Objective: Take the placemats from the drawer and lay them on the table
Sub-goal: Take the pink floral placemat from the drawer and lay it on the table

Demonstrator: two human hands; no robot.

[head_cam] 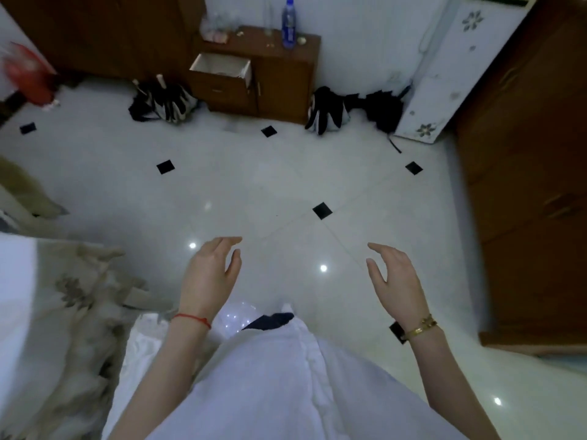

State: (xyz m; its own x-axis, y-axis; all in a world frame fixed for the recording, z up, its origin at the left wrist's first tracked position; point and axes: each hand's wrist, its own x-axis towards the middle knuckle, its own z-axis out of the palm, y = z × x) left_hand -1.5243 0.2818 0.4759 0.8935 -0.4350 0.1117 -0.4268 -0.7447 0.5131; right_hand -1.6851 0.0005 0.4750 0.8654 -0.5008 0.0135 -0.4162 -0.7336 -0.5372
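A small brown wooden cabinet (pixel 279 84) stands against the far wall, its top left drawer (pixel 220 66) pulled open. The drawer's white inside shows; I cannot tell what lies in it. No placemat is visible. My left hand (pixel 211 271) and my right hand (pixel 394 276) hover over the white floor in front of me, both empty with fingers apart, far from the cabinet. A red string circles my left wrist, a gold bracelet and a dark watch my right.
A blue-labelled water bottle (pixel 289 23) stands on the cabinet top. Black folded umbrellas (pixel 163 101) lie left and right of the cabinet. A brown wardrobe (pixel 524 169) fills the right side. Patterned beige fabric (pixel 79 312) lies at my left. A red object (pixel 28 74) sits far left.
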